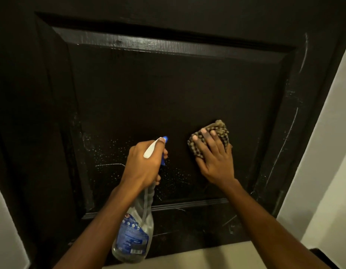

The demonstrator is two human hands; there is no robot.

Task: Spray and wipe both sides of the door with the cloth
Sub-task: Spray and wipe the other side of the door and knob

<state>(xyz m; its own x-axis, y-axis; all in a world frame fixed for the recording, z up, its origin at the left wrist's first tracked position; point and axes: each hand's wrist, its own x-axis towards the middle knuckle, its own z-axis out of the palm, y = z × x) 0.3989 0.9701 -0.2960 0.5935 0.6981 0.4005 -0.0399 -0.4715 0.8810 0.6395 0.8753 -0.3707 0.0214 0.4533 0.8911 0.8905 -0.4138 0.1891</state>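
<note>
Two hands are up at the dark door (168,90). Your left hand (144,164) wraps tight around the neck of the spray bottle (136,230), with a finger lying on top of the white and blue sprayer, which points at the door. Tiny white drops dot the panel just left of the nozzle and below it. Your right hand (215,156) lies flat, fingers straight and spread, pressing the checked cloth (216,129) onto the lower right part of the panel. A pale wall (327,152) shows on the right.
</note>
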